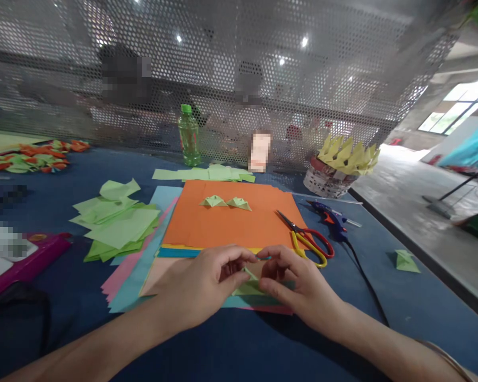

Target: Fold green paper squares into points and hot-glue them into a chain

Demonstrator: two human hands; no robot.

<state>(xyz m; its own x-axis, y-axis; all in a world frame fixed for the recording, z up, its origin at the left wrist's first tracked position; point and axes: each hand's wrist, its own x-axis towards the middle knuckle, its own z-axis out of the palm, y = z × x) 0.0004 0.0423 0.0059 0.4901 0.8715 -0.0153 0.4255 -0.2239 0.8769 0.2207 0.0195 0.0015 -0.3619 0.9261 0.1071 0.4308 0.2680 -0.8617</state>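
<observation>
A small piece of light green paper [249, 287] is between my two hands, low over the front of a stack of coloured sheets. My left hand [213, 278] is closed, its thumb and fingers curled at the paper's left side. My right hand [300, 284] is likewise closed, with thumb and fingertips at its right edge. The fingers partly cover the paper, so its folds are hard to make out. Behind them, two folded green paper pieces [214, 201] rest on the orange sheet [223, 225]. Red-and-yellow scissors [308, 239] lie on the right side.
Loose green paper squares [119, 225] are piled left, with more green strips [207, 173] behind. A green-capped bottle [189, 138] stands against the perforated screen. A blue glue gun [332, 218] trails its cord on the right. Beyond is a basket [326, 179] topped with yellow folded points.
</observation>
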